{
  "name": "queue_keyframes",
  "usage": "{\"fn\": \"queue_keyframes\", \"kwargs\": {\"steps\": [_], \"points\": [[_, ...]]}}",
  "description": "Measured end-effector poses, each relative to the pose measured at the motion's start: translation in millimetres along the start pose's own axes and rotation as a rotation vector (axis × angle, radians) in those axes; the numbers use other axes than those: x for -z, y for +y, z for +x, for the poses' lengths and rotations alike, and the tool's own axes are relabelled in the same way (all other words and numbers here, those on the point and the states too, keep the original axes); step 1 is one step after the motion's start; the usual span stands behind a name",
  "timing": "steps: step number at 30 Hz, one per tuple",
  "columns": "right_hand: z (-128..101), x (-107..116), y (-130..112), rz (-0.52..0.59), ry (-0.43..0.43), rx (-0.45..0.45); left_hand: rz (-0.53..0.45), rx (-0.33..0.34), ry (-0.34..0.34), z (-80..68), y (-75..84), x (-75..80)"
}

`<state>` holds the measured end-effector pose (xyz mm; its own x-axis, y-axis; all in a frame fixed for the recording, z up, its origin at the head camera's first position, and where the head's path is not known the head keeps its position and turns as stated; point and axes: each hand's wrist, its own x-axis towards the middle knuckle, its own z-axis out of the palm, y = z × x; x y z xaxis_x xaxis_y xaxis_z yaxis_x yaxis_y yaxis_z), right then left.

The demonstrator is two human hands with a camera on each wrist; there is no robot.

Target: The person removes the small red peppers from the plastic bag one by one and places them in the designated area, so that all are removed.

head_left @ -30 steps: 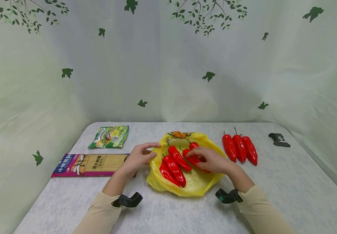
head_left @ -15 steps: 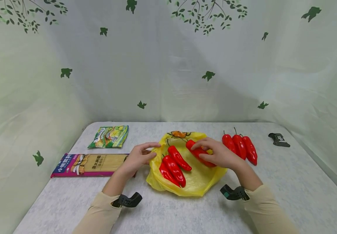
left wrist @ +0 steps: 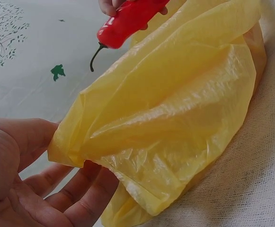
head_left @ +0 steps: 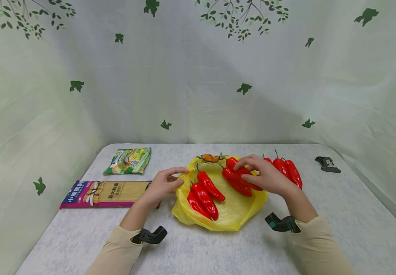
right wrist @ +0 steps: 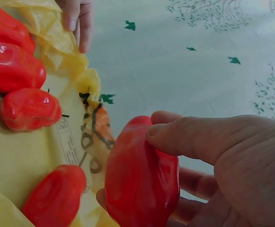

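Right now I am watching the tabletop [head_left: 198, 248], where the yellow bag [head_left: 230, 215] is lying open, its near-left edge pinched by the left hand [head_left: 163, 185]. Lifting clear of the plastic seems wise: the right hand [head_left: 264, 176] is clamping a red pepper [head_left: 242, 173] above the bag's far right.
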<state>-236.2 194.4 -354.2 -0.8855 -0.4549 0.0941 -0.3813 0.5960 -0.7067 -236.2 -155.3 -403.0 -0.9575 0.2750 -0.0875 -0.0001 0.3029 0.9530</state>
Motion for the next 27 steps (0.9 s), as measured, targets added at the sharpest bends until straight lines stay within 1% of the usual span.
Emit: {"fn": "queue_keyframes", "kwargs": {"steps": [7, 14, 18, 24, 27], "points": [[-3, 14, 5, -0.038, 0.103, -0.017, -0.001, 0.004, -0.003, 0.4, 1.6, -0.6], [-8, 27, 12, -0.039, 0.193, 0.008, 0.002, -0.002, -0.005, 0.8, -0.9, -0.6], [-12, 36, 18, -0.030, 0.251, -0.024, -0.001, -0.006, -0.006, 0.4, -1.5, -0.4], [-16, 49, 27, -0.002, 0.344, -0.104, -0.003, -0.016, -0.007, 0.0, -1.7, 0.3], [-18, 52, 33, 0.002, 0.387, -0.146, 0.001, -0.011, -0.002, -0.3, -1.3, 0.3]]}}
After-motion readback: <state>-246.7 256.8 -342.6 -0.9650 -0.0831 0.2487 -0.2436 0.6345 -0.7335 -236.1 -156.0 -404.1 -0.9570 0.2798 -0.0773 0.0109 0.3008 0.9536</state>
